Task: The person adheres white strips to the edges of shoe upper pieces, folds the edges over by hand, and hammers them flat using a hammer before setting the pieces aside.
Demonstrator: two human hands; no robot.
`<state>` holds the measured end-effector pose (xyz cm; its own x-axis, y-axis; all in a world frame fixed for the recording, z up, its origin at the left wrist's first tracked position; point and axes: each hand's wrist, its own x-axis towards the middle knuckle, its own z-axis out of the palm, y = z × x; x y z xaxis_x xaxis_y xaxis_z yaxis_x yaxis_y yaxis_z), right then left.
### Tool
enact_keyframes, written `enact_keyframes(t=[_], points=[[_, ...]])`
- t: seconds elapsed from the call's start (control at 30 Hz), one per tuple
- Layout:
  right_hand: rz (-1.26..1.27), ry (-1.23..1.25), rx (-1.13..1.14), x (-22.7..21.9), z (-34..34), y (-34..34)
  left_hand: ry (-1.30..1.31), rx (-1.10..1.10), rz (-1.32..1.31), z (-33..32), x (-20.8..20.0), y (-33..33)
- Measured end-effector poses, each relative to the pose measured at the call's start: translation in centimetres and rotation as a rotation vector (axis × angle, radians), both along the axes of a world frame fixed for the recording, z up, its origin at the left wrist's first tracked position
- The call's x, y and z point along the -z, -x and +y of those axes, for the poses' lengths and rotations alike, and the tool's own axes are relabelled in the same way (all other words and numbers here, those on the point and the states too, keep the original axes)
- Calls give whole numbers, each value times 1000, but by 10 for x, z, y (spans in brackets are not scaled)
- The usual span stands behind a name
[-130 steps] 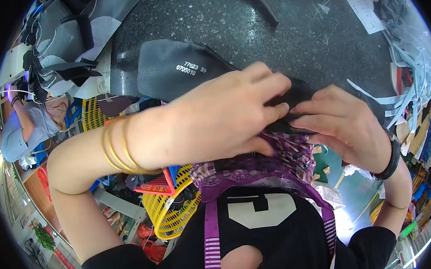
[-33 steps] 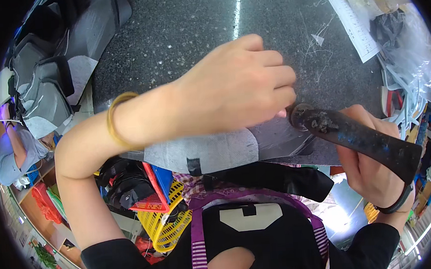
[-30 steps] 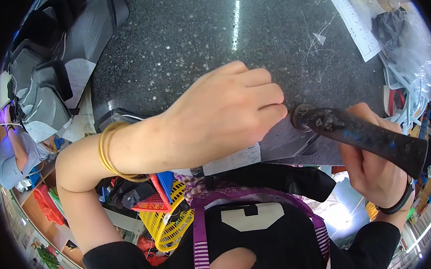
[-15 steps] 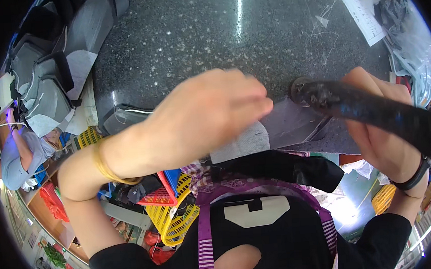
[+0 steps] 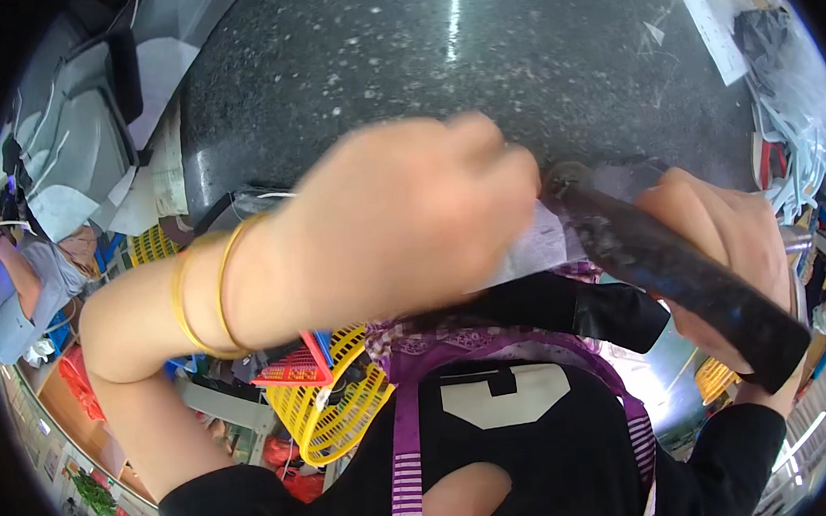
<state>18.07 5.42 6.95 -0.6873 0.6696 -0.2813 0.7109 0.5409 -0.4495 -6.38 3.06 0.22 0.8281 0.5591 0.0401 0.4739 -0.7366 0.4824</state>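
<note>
Your right hand (image 5: 724, 239) clenches the hammer (image 5: 684, 274), its head just beside your curled left hand (image 5: 420, 210) (blurred; can't tell its grip). Grey piece (image 5: 542, 243) below, at table's (image 5: 345, 73) near edge; a stray swing could strike those knuckles.

The far counter (image 5: 374, 85) was speckled pale over dark grey, the tool (image 5: 689, 284) at right coloured blackish. Near, the apron straps (image 5: 407, 504) were striped purple and white, the left basket (image 5: 340, 433) coloured yellow.
</note>
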Motion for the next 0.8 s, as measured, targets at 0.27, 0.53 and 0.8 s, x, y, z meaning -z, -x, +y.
enact_keyframes(t=[0.27,0.53,0.8], points=[[-98,-83,119,-2,0,3,-96,-119,-176,-20,19,21],[-303,84,112,-23,-16,45,-158,1,-136,-13,20,24],[-27,31,-105,-5,-11,64,-110,-129,48,-40,2,38]])
